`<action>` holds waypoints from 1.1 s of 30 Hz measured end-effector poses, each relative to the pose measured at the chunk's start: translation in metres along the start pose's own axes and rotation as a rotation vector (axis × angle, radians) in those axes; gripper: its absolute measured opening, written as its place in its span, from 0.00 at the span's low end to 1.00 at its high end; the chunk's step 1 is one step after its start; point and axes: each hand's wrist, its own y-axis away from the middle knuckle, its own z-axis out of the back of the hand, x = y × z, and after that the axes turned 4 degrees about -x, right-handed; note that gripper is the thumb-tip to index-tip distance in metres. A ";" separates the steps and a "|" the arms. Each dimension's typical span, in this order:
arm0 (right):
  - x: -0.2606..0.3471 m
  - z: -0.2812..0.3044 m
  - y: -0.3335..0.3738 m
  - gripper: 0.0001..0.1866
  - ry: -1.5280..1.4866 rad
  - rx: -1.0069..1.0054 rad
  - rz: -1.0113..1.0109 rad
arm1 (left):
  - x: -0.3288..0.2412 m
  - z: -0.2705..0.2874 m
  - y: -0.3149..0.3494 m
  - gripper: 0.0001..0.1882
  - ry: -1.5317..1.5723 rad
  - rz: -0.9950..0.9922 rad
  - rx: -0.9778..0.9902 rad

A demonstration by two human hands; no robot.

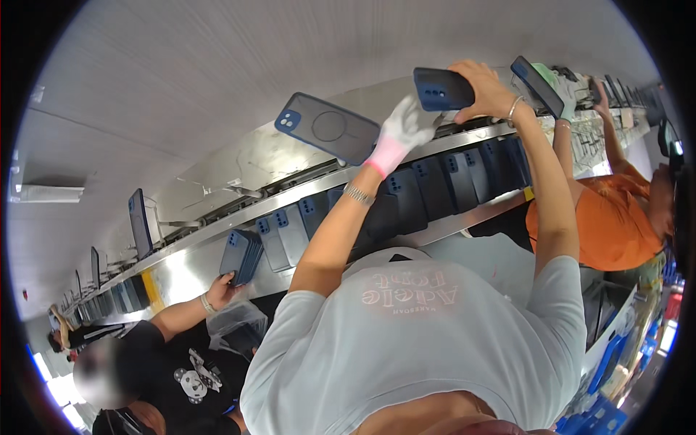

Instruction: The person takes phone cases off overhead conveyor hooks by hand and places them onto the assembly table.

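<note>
Right hand: if its end-grip slips, the dark case drops.
Left hand: can't tell its grip; could bump ring-marked case alongside.

Phone cases on the ledge

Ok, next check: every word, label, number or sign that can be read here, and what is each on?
Pink lettering, upside down, on the wearer's pale grey shirt: the large lines are legible, but I don't copy printed words; the line of smaller print is harder to read.
Dark phone case in the right hand: no readable text.
</note>
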 end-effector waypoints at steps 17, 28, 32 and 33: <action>0.257 0.005 -0.035 0.59 -1.151 -0.258 0.427 | -0.077 0.385 0.290 0.34 0.251 -0.414 -1.127; 0.357 -0.068 -0.165 0.48 -0.927 -0.133 0.541 | -0.178 0.387 0.171 0.30 -0.009 -0.262 -0.651; 0.311 -0.066 -0.127 0.48 -0.935 -0.049 0.541 | -0.168 0.338 0.162 0.13 -0.125 -0.176 -0.543; 0.303 -0.065 -0.112 0.49 -1.079 -0.089 0.516 | -0.163 0.327 0.163 0.08 -0.016 -0.217 -0.495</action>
